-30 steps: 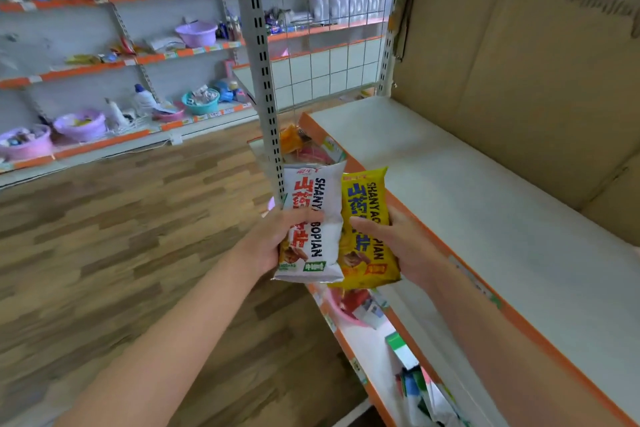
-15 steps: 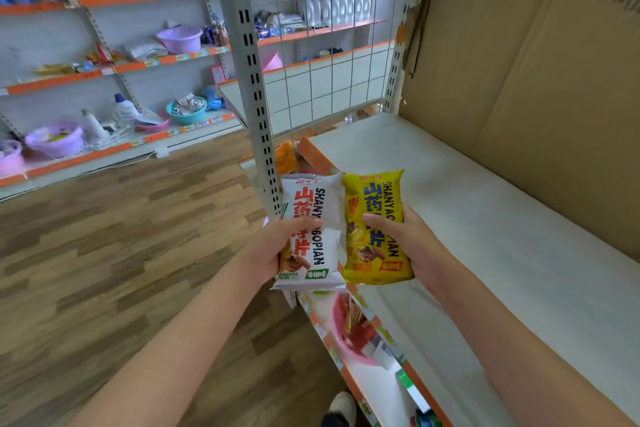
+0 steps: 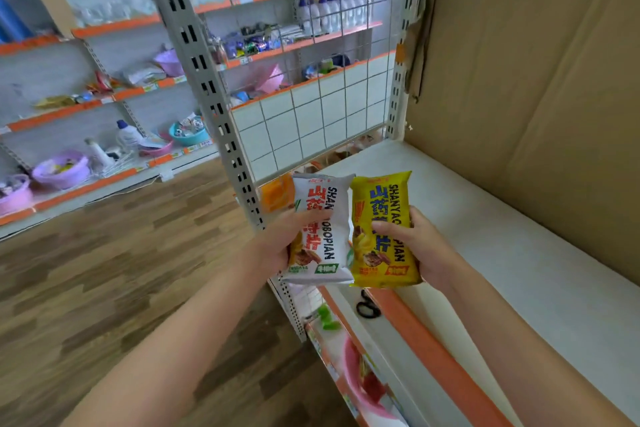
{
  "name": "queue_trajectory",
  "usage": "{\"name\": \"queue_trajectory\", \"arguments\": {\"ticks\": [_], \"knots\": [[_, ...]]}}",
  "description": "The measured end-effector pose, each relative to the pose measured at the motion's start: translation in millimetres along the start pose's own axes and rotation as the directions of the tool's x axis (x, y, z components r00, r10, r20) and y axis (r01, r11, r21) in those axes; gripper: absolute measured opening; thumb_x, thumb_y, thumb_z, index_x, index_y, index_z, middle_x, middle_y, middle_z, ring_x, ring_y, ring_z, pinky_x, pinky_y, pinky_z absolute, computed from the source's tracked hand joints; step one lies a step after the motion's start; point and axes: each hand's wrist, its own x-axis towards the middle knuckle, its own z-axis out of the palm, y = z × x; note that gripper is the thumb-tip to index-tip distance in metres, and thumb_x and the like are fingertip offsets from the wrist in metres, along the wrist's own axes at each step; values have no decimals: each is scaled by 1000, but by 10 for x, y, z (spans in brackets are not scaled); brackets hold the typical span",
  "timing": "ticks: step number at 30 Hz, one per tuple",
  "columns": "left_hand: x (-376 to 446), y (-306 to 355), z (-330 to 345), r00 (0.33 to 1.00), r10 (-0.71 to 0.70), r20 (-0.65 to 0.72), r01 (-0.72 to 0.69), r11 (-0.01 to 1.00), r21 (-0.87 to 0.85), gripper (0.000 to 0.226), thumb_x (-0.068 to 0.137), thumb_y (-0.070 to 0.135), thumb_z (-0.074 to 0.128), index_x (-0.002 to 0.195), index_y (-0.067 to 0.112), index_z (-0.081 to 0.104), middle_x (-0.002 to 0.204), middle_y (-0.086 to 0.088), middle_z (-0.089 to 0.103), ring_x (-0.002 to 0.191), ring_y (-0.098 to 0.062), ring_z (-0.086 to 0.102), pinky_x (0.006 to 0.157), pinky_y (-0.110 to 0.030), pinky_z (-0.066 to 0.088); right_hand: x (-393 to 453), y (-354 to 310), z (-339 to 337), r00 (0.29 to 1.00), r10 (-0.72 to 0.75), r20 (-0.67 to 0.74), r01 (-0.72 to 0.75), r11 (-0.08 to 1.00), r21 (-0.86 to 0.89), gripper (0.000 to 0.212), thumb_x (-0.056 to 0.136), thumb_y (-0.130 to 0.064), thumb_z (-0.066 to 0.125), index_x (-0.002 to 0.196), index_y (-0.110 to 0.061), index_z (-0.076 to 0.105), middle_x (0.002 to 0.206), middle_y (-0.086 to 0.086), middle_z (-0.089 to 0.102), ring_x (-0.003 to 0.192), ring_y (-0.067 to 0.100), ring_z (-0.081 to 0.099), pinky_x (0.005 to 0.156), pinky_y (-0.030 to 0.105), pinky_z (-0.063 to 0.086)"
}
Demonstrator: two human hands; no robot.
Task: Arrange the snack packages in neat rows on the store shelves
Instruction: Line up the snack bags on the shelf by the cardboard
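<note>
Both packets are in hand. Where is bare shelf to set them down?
The white shelf is bare from its orange front edge back to the cardboard backing, right of the yellow packet and white packet. Crowded: its far end by the wire grid, and the lower shelf.

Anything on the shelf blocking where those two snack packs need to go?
Nothing visible. The left hand holds the white pack and the right hand holds the yellow pack, both just in front of the shelf. The shelf surface beyond them shows bare, with cardboard lining the back.
</note>
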Motion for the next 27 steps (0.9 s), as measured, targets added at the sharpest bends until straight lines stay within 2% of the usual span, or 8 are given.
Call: {"name": "queue_trajectory", "arguments": {"ticks": [2, 5, 11, 14, 18, 22, 24, 27], "knots": [[213, 41, 75, 999, -41, 29, 40, 998, 39, 22, 82, 14, 65, 104, 12, 60, 89, -9, 73, 75, -23, 70, 69, -35, 58, 25, -37, -101, 1000, 4, -10, -4, 1000, -1, 57, 65, -17, 77, 116, -16, 49, 105, 9, 68, 88, 28, 69, 76, 43, 56], [533, 88, 201, 994, -91, 54, 85, 990, 109, 19, 83, 15, 67, 100, 12, 58, 81, -8, 73, 72, -23, 69, 69, -35, 57, 76, -19, -254, 996, 8, -90, -9, 1000, -12, 54, 72, -10, 75, 118, -16, 46, 108, 9, 66, 92, 27, 68, 77, 42, 56], [1090, 126, 359, 971, -158, 178, 107, 958, 265, 29, 80, 19, 71, 105, 10, 60, 91, -12, 73, 80, -26, 70, 76, -39, 56, 230, 41, -377, 950, 37, -311, -25, 999, 44, 52, 73, -4, 74, 117, -10, 46, 110, 13, 65, 96, 31, 65, 83, 46, 54], [1363, 193, 423, 953, -149, 265, 49, 935, 351, 29, 81, 18, 70, 106, 9, 60, 90, -11, 73, 80, -26, 71, 73, -37, 57, 359, 26, -398, 907, 34, -419, -18, 999, 42, 56, 72, -4, 75, 119, -8, 46, 109, 12, 66, 96, 30, 65, 85, 49, 53], [1723, 269, 474, 931, -101, 350, -68, 897, 437, 46, 73, 24, 77, 112, 7, 58, 96, -12, 72, 85, -28, 71, 82, -45, 56, 517, 10, -422, 851, 42, -524, 6, 996, 89, 58, 73, -3, 74, 121, -7, 42, 111, 12, 64, 95, 29, 65, 77, 42, 55], [2015, 277, 527, 944, -26, 329, -157, 842, 516, 65, 60, 38, 85, 111, 9, 55, 94, -8, 72, 78, -22, 71, 76, -42, 58, 644, 93, -433, 791, 60, -609, 13, 993, 115, 60, 71, -7, 77, 119, -8, 41, 112, 11, 64, 94, 29, 65, 78, 45, 55], [2125, 297, 570, 952, 29, 305, -208, 792, 574, 61, 62, 39, 84, 107, 12, 53, 93, -6, 70, 76, -19, 70, 69, -36, 58, 706, 135, -419, 762, 65, -644, 10, 994, 111, 62, 69, -11, 79, 118, -10, 42, 111, 11, 64, 95, 29, 66, 83, 49, 54], [2263, 360, 644, 928, 117, 353, -332, 690, 643, 48, 66, 42, 80, 98, 14, 56, 86, -1, 69, 73, -14, 68, 66, -32, 56, 810, 111, -387, 720, 33, -693, 12, 998, 59, 61, 68, -14, 80, 116, -13, 42, 109, 8, 65, 95, 27, 65, 86, 49, 53]]}}
